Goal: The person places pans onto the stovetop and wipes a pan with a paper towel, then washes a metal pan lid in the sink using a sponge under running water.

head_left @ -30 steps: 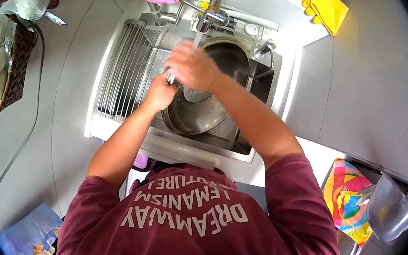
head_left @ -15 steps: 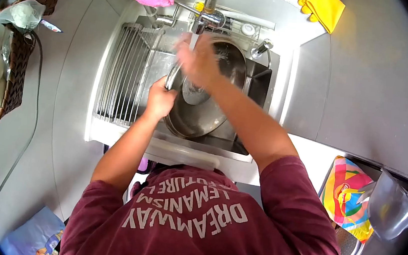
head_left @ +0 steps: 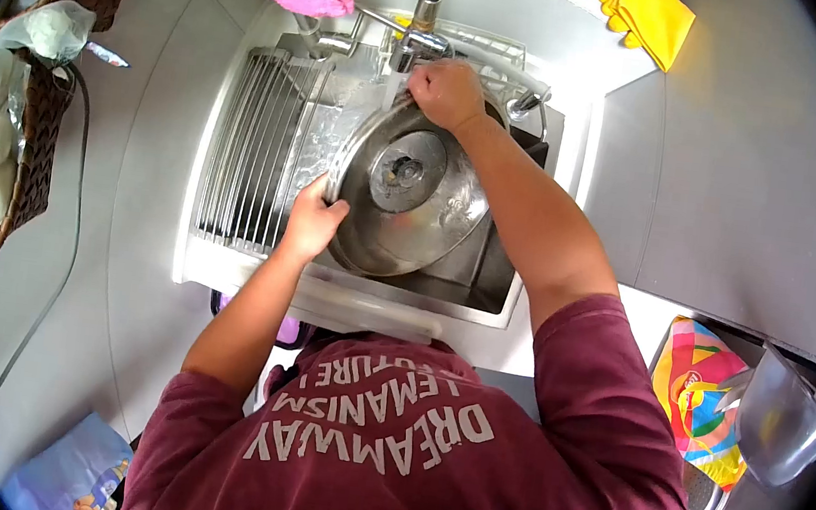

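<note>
With our left hand, we pinch the left rim of the wide, round, silver metal pan between the thumb, which lies on the near side of the edge, and the fingers, partly hidden behind it. Our right hand is curled over the pan's far rim, fingers bent together, just beside the chrome metal faucet, though we cannot tell where its thumb presses. The pan sits tilted within the stainless steel sink, to the right of the silver rack of parallel metal rods.
</note>
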{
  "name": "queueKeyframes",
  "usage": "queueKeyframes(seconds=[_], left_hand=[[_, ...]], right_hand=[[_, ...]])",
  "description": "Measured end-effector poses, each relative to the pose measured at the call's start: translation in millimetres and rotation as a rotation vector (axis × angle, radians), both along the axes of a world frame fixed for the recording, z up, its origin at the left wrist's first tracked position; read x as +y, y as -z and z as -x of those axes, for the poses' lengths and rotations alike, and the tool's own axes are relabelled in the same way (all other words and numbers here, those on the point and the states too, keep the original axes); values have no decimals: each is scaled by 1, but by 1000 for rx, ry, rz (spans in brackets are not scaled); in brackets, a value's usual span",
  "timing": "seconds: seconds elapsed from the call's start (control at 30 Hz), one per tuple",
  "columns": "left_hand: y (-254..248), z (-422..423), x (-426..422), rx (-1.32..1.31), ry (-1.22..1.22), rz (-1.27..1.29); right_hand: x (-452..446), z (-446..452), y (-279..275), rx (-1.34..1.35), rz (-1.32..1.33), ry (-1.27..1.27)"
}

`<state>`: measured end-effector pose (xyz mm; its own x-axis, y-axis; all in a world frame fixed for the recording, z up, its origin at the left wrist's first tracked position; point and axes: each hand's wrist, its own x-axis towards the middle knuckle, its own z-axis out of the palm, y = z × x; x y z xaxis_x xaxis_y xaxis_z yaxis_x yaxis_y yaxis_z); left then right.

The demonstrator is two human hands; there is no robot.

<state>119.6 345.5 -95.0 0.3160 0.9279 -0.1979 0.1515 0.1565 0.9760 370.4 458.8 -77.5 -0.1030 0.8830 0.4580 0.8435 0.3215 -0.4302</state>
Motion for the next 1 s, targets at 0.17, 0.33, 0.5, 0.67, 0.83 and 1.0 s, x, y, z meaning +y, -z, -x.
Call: queueKeyframes(seconds=[0.17, 0.33, 0.5, 0.67, 0.83, 1.0], left_hand=[[-9, -13, 25, 336, 81, -15], [-10, -18, 35, 407, 74, -204], [-9, -19, 28, 461, 88, -269], [-13, -24, 29, 368, 31, -190], [-15, -23, 28, 364, 26, -137], [-13, -8, 28, 337, -27, -41]], right_hand=[[-13, 38, -8, -255, -52, -145], [-29, 49, -2, -388, -107, -161], [-54, 55, -6, -14, 13, -327], [-53, 54, 10, -15, -281, -59], [-48, 52, 11, -4, -162, -219], [-17, -34, -12, -247, 144, 264]])
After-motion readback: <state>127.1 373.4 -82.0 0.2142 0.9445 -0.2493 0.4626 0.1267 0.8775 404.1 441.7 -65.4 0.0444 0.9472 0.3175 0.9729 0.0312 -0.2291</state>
